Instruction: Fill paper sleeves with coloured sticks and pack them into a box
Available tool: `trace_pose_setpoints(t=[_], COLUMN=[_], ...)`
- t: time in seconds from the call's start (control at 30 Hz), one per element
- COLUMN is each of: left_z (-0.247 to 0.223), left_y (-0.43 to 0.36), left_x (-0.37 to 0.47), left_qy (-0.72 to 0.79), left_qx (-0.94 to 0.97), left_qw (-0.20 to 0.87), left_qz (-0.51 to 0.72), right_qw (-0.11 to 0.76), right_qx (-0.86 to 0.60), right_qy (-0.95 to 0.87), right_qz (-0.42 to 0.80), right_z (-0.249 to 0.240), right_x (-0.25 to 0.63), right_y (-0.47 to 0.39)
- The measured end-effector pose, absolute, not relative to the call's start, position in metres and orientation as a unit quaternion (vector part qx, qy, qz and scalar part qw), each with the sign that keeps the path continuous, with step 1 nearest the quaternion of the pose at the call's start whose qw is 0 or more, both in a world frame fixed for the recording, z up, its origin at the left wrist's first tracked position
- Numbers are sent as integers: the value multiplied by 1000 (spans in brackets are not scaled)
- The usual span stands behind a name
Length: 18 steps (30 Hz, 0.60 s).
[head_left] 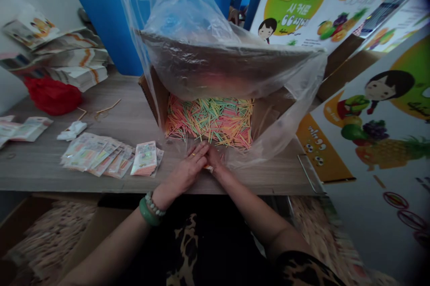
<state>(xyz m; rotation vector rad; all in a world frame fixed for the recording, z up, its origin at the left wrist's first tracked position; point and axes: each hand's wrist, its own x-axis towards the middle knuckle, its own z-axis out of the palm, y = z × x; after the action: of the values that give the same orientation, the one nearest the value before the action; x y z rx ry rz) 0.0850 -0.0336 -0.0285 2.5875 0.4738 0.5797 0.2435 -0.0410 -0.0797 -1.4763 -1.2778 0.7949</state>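
My left hand (pixel 194 161) and my right hand (pixel 214 159) meet at the table's front, just before an open cardboard box. Left fingers lie bent and pressed over the right ones. Between them is a small packet (pixel 208 168); only an orange-and-white edge shows, the rest is hidden by my hands. Short thin pink, yellow and green candy sticks (pixel 210 120) fill the bottom of the box, which is lined with a clear plastic bag (pixel 268 149). To the left of my hands lies a small pile of printed packets (pixel 145 158).
More clear packets (pixel 97 154) overlap further left, near a crumpled white tissue (pixel 72 130). A red bag (pixel 53 95) and stacked flat packaging (pixel 77 60) are at the back left. Printed cartons (pixel 379 111) stand close on the right. Bins with many pieces are below the table.
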Motion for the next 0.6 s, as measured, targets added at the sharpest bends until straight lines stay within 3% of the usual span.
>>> trace_pose_setpoints(t=[0.13,0.27,0.4,0.5,0.6], left_z=[-27,-11,4,6,5], left_y=[-33,-27,-25,-26,-27], left_x=[86,85,75,69,66], left_qy=[187,256,368,381,401], left_qx=[922,827,621,507,460], left_qw=[265,409,567,669,708], left_qz=[212,288,397,387,356], right_qw=[468,417,470,514,535], right_qx=[-627,-666,-662,-633,-621], right_qy=[-547,-579,-522,-491,-478], right_qz=[298,218,262,307,315], right_z=[-73,-62,-54,-52,-52], right_x=[245,245,240,239,240], right_y=[-43,-52,-57,-56,-54])
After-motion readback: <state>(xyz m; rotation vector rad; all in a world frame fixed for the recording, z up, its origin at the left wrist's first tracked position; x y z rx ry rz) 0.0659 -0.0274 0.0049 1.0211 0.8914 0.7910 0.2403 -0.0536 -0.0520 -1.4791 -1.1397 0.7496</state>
